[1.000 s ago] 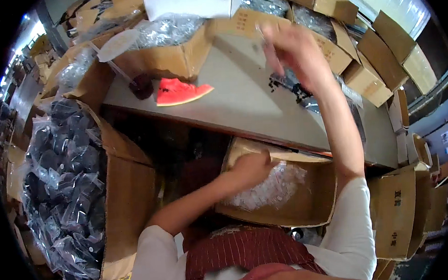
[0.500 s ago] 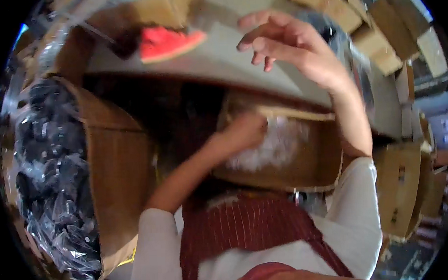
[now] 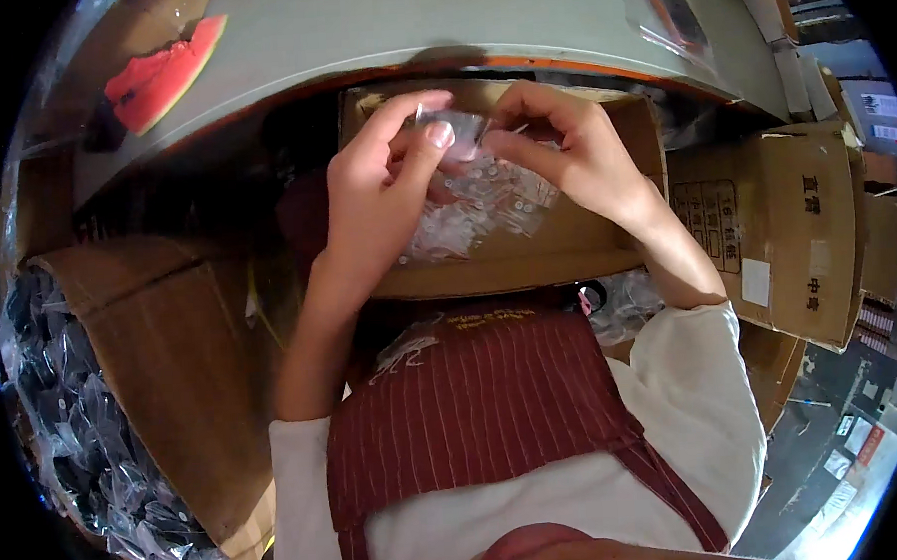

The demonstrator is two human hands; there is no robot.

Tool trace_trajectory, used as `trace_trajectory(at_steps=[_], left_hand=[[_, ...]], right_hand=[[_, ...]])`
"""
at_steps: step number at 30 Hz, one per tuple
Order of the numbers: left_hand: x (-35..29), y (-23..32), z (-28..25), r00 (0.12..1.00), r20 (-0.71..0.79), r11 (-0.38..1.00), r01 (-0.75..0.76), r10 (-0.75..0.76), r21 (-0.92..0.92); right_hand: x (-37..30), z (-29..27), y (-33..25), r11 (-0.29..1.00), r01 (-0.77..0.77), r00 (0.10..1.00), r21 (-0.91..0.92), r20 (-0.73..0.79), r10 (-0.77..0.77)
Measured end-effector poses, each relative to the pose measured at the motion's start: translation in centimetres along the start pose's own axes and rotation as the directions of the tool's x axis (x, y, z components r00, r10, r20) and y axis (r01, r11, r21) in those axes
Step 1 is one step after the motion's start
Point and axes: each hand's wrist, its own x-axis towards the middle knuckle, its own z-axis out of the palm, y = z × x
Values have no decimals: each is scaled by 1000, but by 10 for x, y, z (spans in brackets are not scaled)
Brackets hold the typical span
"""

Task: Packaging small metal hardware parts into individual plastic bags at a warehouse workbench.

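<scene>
Over a cardboard box, my left hand [image 3: 379, 183] pinches a small clear plastic bag [image 3: 459, 134] between thumb and fingers. My right hand [image 3: 578, 149] is closed at the bag's right end, its thumb and forefinger together there. What the bag contains, if anything, I cannot make out. Below both hands, the open cardboard box [image 3: 528, 274] holds a pile of small clear plastic pieces [image 3: 471, 214], some with little round parts.
A grey table [image 3: 357, 29] with an orange edge lies beyond the box, a watermelon slice [image 3: 169, 74] at its left. On the left, a large carton [image 3: 161, 333] is full of dark items in clear bags [image 3: 84, 416]. Brown cartons [image 3: 766, 226] stand at right.
My right hand has come down from over the table to meet my left above the box. My left hand has risen from the box, and the clear bag now shows between them. The view has shifted.
</scene>
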Motion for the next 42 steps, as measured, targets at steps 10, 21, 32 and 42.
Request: trace_trajectory(at_steps=[10, 21, 32, 42], left_hand=[[0, 6, 5, 995, -60, 992, -67, 73, 109], [1, -7, 7, 971, -108, 965, -195, 215, 174], [-2, 31, -2, 919, 395, 977, -73, -12, 199], [-15, 19, 16, 974, 137, 968, -199, 178, 156]], right_hand=[[2, 1, -12, 941, -183, 982, 285, 98, 162], [-4, -8, -14, 980, -145, 982, 135, 142, 126], [-2, -11, -20, 929, -149, 944, 339, 327, 32], [-3, -15, -34, 916, -204, 971, 345, 191, 144]])
